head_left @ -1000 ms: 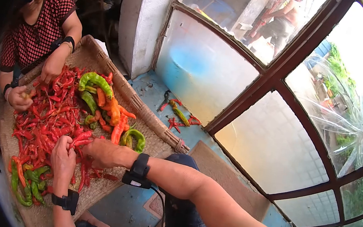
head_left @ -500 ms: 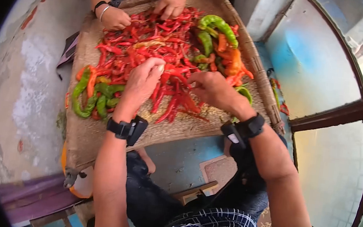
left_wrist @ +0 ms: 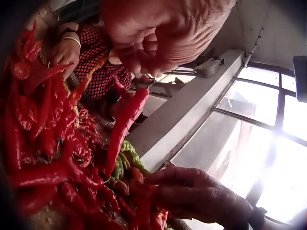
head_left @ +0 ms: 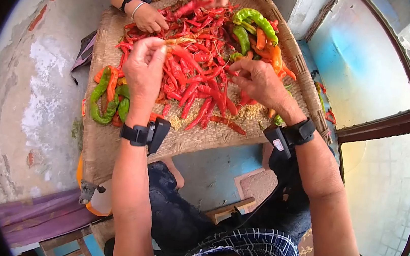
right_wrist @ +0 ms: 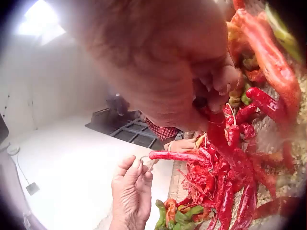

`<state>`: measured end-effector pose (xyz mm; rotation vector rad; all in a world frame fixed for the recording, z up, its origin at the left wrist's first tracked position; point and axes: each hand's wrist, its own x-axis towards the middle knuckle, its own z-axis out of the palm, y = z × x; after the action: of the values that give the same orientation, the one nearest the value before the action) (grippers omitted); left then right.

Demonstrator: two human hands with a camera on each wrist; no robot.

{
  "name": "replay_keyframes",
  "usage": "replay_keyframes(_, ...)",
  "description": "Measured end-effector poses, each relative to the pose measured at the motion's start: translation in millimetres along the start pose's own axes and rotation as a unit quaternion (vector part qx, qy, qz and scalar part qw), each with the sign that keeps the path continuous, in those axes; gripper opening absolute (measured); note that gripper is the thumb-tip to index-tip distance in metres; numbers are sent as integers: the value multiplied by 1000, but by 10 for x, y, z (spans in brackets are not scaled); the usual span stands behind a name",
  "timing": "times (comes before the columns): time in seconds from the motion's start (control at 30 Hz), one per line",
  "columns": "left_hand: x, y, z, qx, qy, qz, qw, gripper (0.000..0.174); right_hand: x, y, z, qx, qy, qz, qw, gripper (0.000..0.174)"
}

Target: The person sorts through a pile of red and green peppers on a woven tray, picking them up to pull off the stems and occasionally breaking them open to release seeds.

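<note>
In the head view, my left hand (head_left: pixel 143 72) pinches a red chili pepper (head_left: pixel 187 58) at its stem end. That pepper (left_wrist: pixel 125 124) hangs from the fingertips in the left wrist view, above the pile. My right hand (head_left: pixel 260 83) is over the right part of the red chili pile (head_left: pixel 202 84), fingers bent. In the right wrist view its fingertips grip a red chili pepper (right_wrist: pixel 216 122), partly hidden by the hand. The peppers lie on a large woven tray (head_left: pixel 104 154). Some look shiny, others wrinkled.
Green and orange peppers (head_left: pixel 104 97) form a group at the tray's left; more green and orange peppers (head_left: pixel 272 41) lie at its right. Across the tray, another person's hands (head_left: pixel 152 18) handle red chilies. A wall (head_left: pixel 40 97) stands left, framed windows (head_left: pixel 379 165) right.
The head view has swung left and down from the window side. My left hand has drawn left and up with its chili. The other person's hand has lifted a red chili.
</note>
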<state>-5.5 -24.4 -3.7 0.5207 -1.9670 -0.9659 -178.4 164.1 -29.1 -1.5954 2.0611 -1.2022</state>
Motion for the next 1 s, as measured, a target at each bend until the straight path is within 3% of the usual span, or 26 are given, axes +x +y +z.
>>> replay_keyframes(0.03, 20, -6, -39, 62, 46, 11, 997, 17, -2, 7, 6, 25, 16, 16, 999, 21)
replay_keyframes(0.07, 25, -2, -86, 221, 53, 73, 971, 24, 16, 28, 16, 22, 17, 18, 999, 22)
replay_keyframes(0.17, -21, -118, -2, 292, 34, 138, 946, 28, 42, 99, 84, 102, 56, -22, 993, 20)
replay_keyframes(0.2, -87, 5, 72, 205, -42, 60, 976, 32, 47, 75, 84, 103, 54, -21, 993, 20)
replay_keyframes(0.27, -209, 172, 273, 89, -180, -57, 978, 41, 61, -26, 49, 152, 58, -6, 987, 17)
replay_keyframes(0.37, -408, 62, 568, -96, -226, -94, 965, 34, 55, -168, 14, 174, 39, 15, 984, 15)
replay_keyframes(0.4, -401, 67, 569, -97, -225, -94, 965, 34, 48, -161, 38, 174, 38, 16, 984, 15)
replay_keyframes(0.47, -352, 91, 551, -99, -328, -139, 929, 27, 38, -139, 73, 188, 25, 15, 982, 19)
replay_keyframes(0.6, -208, 177, 397, -64, -265, -175, 946, 16, 69, -150, 49, 208, 32, 29, 977, 25)
replay_keyframes(0.67, -6, -10, 217, 53, -140, -139, 979, 20, 114, -37, 77, 150, 128, -57, 979, 30)
replay_keyframes(0.77, 121, -116, -29, 313, 33, 8, 949, 29, 72, -86, -6, 92, 133, 4, 987, 31)
replay_keyframes(0.8, 128, -135, -35, 352, 54, 10, 934, 33, 68, -72, 10, 92, 136, 4, 986, 31)
replay_keyframes(0.83, 108, -159, 1, 352, 54, 12, 934, 33, 64, -44, 44, 79, 137, -5, 987, 31)
replay_keyframes(0.9, 19, -160, 154, 282, -74, 62, 954, 36, 70, -54, 63, 64, 138, -15, 988, 31)
replay_keyframes(0.97, -121, -209, 391, 281, -166, 138, 935, 36, 79, -111, 67, 80, 119, 15, 990, 30)
replay_keyframes(1.0, -208, -196, 502, 291, -187, 121, 930, 34, 76, -113, 80, 80, 118, 15, 990, 30)
